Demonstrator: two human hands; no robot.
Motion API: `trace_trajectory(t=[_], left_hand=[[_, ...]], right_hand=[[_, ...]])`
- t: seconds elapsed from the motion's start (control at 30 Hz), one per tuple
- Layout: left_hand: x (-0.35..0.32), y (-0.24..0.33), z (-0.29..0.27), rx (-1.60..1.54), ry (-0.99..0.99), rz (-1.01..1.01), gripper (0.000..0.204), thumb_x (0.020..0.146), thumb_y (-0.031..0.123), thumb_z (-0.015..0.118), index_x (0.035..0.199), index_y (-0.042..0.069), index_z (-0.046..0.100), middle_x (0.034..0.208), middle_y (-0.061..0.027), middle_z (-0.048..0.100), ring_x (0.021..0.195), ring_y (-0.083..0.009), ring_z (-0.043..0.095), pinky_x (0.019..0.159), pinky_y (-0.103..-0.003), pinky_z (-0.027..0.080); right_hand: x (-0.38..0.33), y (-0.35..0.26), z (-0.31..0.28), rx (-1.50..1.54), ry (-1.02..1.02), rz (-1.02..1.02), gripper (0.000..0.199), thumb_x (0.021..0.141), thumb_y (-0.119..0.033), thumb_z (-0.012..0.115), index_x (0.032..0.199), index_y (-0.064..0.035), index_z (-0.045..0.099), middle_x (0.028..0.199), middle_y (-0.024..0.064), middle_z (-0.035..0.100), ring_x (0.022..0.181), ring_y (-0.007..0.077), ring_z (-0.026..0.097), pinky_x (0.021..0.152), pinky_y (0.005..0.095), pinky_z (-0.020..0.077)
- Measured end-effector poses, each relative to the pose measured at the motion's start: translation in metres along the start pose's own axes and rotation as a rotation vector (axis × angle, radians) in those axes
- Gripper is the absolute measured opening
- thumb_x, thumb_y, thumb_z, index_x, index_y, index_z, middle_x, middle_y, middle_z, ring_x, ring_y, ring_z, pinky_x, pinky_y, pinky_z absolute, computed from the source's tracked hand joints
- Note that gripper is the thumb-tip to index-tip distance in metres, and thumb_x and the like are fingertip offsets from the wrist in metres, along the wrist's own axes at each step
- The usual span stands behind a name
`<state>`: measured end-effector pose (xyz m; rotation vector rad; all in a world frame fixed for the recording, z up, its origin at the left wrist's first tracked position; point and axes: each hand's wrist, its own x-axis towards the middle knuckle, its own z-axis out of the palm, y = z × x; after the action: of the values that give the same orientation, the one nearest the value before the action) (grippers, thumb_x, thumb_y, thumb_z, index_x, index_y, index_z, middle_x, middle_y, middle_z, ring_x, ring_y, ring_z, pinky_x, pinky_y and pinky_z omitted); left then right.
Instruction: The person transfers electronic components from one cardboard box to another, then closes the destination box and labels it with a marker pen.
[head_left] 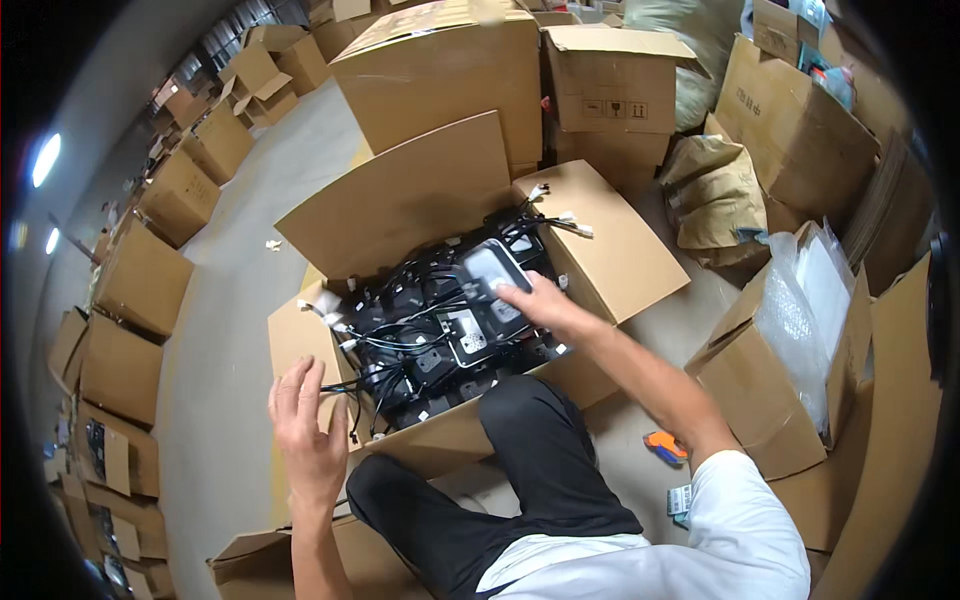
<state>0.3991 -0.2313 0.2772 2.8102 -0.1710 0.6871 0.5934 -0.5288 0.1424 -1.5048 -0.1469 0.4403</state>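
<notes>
An open cardboard box [440, 455] stands before my knees, filled with black plastic units and black cables [405, 345] with white connectors. My right hand [548, 305] grips the edge of a black rectangular device [490, 268] with a pale, rounded panel, its thumb lying over the face. This device is tilted above the pile. Beneath it, a second black unit [467, 333] shows a light panel. My left hand [308, 425] is raised over the box's left side, fingers and thumb apart. Several black cable ends reach toward its palm; no grip on them shows.
Larger cartons [440, 85] stand behind the box, with a brown paper sack [715, 190] to their right. At right, a carton holds bubble wrap [795, 320]. An orange and blue tool [665, 447] lies on the floor by my right arm. Stacked cartons [140, 280] line the left.
</notes>
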Motion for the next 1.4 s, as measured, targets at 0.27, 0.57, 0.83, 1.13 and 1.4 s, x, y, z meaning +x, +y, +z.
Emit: trace_trajectory(t=[0.27,0.57,0.83,1.13,1.4], left_hand=[[-0.063,-0.038,-0.021,-0.1,-0.128,-0.123,0.048,0.079,0.004,0.076,0.125,0.001,0.062,0.133,-0.019,0.058,0.124,-0.0376,0.054,0.108,-0.049,0.04],[-0.116,-0.068,-0.038,-0.213,-0.217,-0.366,0.045,0.082,0.003,0.073,0.125,-0.004,0.061,0.135,-0.0214,0.057,0.124,-0.0391,0.055,0.105,-0.043,0.044],[-0.207,-0.125,-0.081,-0.087,-0.078,-0.626,0.043,0.084,0.009,0.072,0.124,-0.004,0.063,0.13,-0.0235,0.062,0.125,-0.0392,0.056,0.106,-0.042,0.044],[-0.423,-0.204,-0.102,-0.138,0.203,-1.241,0.035,0.088,0.019,0.071,0.112,-0.006,0.069,0.093,-0.0108,0.073,0.09,-0.018,0.067,0.083,-0.034,0.053],[-0.544,-0.229,0.009,0.057,-0.227,-1.593,0.034,0.078,0.024,0.077,0.1,-0.001,0.072,0.1,-0.0227,0.07,0.099,-0.0388,0.068,0.087,-0.045,0.053]], right_hand=[[0.063,0.067,-0.029,-0.005,0.021,0.698,0.035,0.098,-0.044,0.061,0.108,-0.0112,0.067,0.098,0.0068,0.073,0.089,0.0218,0.07,0.07,0.0419,0.0598],[0.084,0.111,-0.049,0.129,-0.051,0.524,0.054,0.097,-0.036,0.068,0.131,0.0028,0.054,0.114,0.0135,0.07,0.1,0.0268,0.07,0.088,0.0483,0.0573],[0.08,0.112,-0.013,-0.776,0.029,0.337,0.066,0.094,-0.055,0.059,0.123,0.0045,0.063,0.111,0.0171,0.067,0.098,0.026,0.061,0.087,0.0418,0.0481],[0.09,0.122,-0.052,-0.964,-0.032,0.21,0.061,0.1,-0.048,0.056,0.115,0.0096,0.065,0.094,0.0099,0.067,0.083,0.018,0.06,0.076,0.0335,0.0493],[0.028,0.092,-0.039,-1.075,0.026,-0.232,0.034,0.096,-0.024,0.059,0.1,0.0093,0.06,0.086,0.0159,0.06,0.079,0.0249,0.056,0.074,0.0386,0.0468]])
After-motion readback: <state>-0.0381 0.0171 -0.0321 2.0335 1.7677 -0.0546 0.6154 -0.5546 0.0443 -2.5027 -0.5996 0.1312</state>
